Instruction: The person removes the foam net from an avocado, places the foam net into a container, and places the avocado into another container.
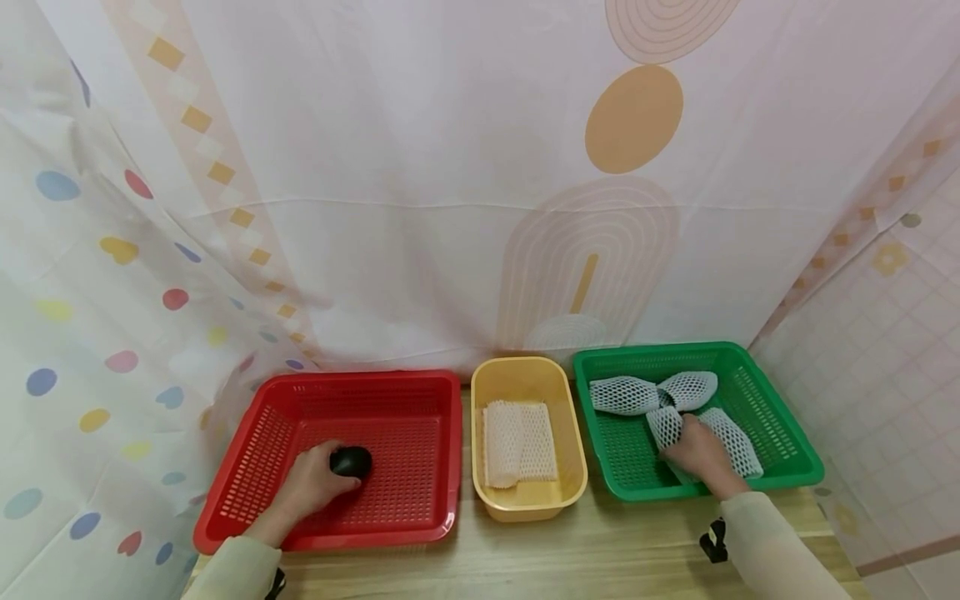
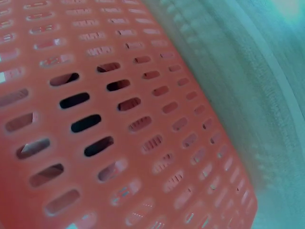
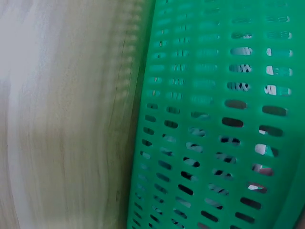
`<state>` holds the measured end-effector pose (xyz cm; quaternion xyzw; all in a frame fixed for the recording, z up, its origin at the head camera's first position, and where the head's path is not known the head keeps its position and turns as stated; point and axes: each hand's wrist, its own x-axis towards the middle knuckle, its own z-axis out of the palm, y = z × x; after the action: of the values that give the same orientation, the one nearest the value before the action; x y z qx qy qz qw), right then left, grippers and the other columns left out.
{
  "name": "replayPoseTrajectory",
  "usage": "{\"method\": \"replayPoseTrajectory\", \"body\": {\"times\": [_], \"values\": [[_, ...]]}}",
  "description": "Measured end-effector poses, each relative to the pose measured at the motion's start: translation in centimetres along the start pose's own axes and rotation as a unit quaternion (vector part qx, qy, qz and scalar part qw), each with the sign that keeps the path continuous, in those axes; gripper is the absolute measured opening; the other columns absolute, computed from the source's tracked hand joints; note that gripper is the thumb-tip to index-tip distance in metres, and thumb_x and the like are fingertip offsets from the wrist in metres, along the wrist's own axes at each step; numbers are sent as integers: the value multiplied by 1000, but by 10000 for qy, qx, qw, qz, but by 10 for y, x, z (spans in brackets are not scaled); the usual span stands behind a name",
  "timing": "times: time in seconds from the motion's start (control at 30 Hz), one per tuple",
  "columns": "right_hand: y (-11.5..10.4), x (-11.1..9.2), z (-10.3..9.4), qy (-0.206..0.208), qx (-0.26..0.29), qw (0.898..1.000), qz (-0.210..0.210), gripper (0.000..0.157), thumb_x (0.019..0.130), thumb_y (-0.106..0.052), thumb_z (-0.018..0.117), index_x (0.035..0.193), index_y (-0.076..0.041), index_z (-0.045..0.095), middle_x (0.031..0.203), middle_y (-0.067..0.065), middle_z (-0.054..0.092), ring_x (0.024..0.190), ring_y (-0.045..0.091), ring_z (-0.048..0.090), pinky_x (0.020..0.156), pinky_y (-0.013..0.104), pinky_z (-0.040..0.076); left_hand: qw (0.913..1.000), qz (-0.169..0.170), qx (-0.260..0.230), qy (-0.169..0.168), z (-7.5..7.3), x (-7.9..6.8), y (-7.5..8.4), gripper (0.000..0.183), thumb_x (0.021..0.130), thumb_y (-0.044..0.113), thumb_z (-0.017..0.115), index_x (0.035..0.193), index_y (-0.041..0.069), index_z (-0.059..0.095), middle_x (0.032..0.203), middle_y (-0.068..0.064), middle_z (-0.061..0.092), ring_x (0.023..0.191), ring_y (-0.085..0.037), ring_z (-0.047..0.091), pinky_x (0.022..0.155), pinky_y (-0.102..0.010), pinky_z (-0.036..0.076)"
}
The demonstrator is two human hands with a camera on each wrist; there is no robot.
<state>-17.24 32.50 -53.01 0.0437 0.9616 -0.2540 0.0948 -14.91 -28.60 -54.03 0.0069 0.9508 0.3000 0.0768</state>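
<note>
In the lower left of the frame, the left hand [image 1: 311, 482] is reaching into the red basket [image 1: 408, 479], its thumb and fingers clamping around a black rounded object [image 1: 351, 462]. That object is sitting near the middle of the basket.

In the lower right, the right hand [image 1: 701, 452] is pinching the middle netted piece [image 1: 664, 427] inside the green basket [image 1: 626, 458]. 3 more white pieces are lying around it: the left netted piece [image 1: 622, 395], the upper netted piece [image 1: 688, 389] and the right netted piece [image 1: 735, 442].

Between the 2 baskets, at lower centre, a yellow bin [image 1: 527, 511] is holding 2 pale foam nets [image 1: 504, 446], lying side by side. All 3 containers are standing on a wooden tabletop [image 1: 480, 567], and a patterned curtain [image 1: 420, 267] is hanging behind them. The wrist views are showing mostly slotted basket walls, with neither grip showing clearly there.
</note>
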Motion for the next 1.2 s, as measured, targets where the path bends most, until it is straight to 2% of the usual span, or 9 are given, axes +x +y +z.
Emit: {"method": "replayPoseTrajectory", "body": {"times": [0.13, 0.43, 0.73, 0.93, 1.03, 1.2], "values": [[0, -3, -4, 15, 79, 9999, 59, 80, 86, -15, 76, 141, 27, 35, 125, 44, 57, 100, 49, 64, 83, 60, 54, 10000, -51, -37, -34, 0, 0, -4, 70, 80, 20, 91, 133, -13, 59, 125, -33, 65, 106, -41, 68, 86, -55, 56], [0, -9, -10, 283, 203, 9994, 34, 84, 88, -23, 74, 148, 20, 35, 138, 43, 51, 116, 57, 58, 89, 65, 51, 9996, -239, -25, -157, -3, 0, -3, 74, 79, 24, 93, 134, -11, 59, 127, -32, 65, 110, -42, 66, 88, -56, 56], [-3, -18, -21, 468, 178, 9987, 38, 84, 89, -27, 72, 148, 19, 36, 138, 43, 51, 117, 57, 57, 90, 66, 51, 9998, -171, -4, -108, -10, -2, 1, 78, 81, 25, 91, 137, -15, 56, 126, -35, 64, 106, -43, 67, 84, -53, 57], [-6, -23, -27, 630, 218, 9978, -30, 85, 90, -30, 73, 150, 18, 36, 139, 41, 51, 118, 56, 57, 90, 66, 51, 9999, -159, -39, -43, -17, -5, 5, 75, 81, 24, 91, 136, -14, 56, 107, -23, 70, 90, -30, 67, 74, -47, 56], [-8, -25, -29, 641, 318, 9974, -56, 85, 91, -30, 73, 150, 17, 35, 141, 41, 49, 119, 56, 56, 90, 66, 50, 9998, -187, -104, -18, -19, -7, 7, 74, 81, 23, 91, 136, -13, 57, 104, -19, 70, 84, -24, 63, 69, -42, 54], [-13, -30, -32, 741, 402, 9963, -191, 85, 91, -29, 74, 150, 18, 35, 140, 42, 49, 118, 56, 56, 90, 67, 50, 9997, -146, -203, 20, -21, -9, 9, 72, 83, 22, 90, 137, -14, 56, 115, -27, 69, 75, -18, 59, 67, -37, 53]]}}
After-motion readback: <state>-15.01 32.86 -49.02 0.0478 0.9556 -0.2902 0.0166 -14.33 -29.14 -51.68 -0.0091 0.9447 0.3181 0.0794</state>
